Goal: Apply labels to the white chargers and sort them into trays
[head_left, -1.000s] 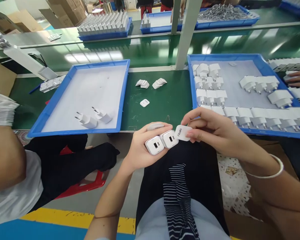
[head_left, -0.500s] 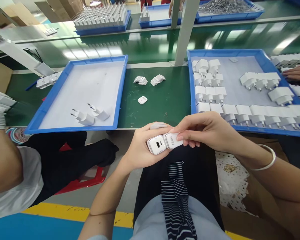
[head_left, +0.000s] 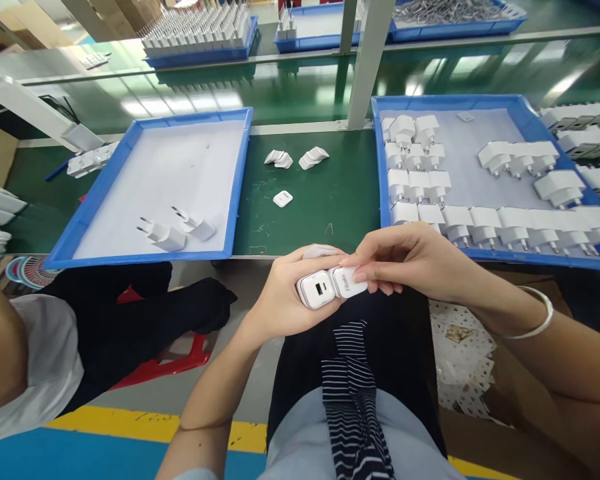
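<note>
Just past the table's front edge, my left hand (head_left: 285, 297) is closed around a white USB charger (head_left: 318, 289) whose two-port face is turned up. My right hand (head_left: 405, 260) pinches a white cover plate (head_left: 349, 282) with printed letters, right beside the port face; whatever lies beneath the plate is hidden. Another white piece (head_left: 320, 251) shows on top between my left thumb and fingers. Ahead on the green table lie a single printed cover plate (head_left: 283, 199) and two small fanned stacks, a left stack (head_left: 279, 158) and a right stack (head_left: 314, 157).
A blue tray (head_left: 236, 187) on the left holds two plug chargers (head_left: 167, 233). The blue tray (head_left: 380, 153) on the right carries rows of white chargers (head_left: 510, 227). A metal post (head_left: 367, 67) rises behind the table. Someone's dark-trousered leg (head_left: 150, 300) is at left.
The whole view has shifted slightly. My hands keep the same grip on the charger and the plate. Another person's hand at the far right has left the view.
</note>
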Action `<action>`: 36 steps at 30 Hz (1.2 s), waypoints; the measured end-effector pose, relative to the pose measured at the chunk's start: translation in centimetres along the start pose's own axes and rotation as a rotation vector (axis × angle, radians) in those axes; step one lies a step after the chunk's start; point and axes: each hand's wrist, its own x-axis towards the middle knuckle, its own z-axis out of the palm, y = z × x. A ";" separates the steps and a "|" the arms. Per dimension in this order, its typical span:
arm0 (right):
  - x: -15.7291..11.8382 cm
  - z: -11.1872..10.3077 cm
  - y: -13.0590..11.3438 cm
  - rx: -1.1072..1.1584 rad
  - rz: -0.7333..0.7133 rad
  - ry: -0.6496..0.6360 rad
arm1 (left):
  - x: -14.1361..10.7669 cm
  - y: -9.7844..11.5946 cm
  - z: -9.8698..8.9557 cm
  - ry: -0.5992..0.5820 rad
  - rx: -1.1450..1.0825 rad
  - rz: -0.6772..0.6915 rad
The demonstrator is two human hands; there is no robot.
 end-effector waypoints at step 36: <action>0.5 2.7 3.9 0.361 -0.089 0.161 | -2.1 -1.7 0.9 -0.024 -0.574 -0.207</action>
